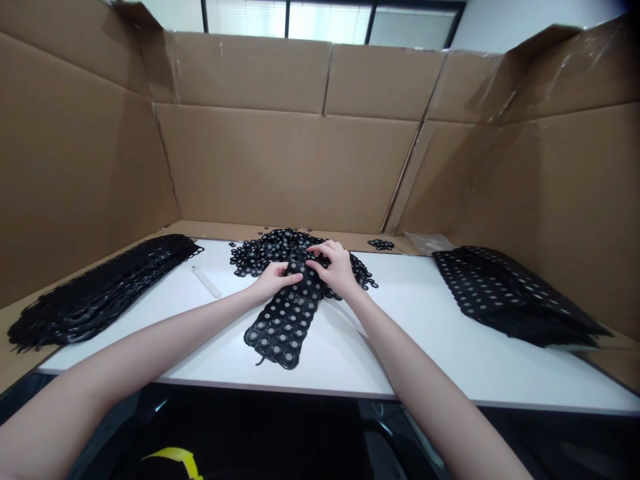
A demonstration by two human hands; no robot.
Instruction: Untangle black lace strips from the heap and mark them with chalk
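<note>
A black rubbery sheet with rows of round grey spots lies slantwise on the white table, its near end toward me. My left hand grips its far part, thumb on top. Over that far end, my right hand has its thumb and fingers bent close together in a pinch. What is between those fingertips is too small to make out. Behind and around both hands spreads a heap of small black rings, which partly hides the sheet's far edge.
A stack of black strips lies at the left, with a white pen-like tool beside it. Spotted black sheets are piled at the right. Several rings lie apart at the back. Cardboard walls enclose the white table.
</note>
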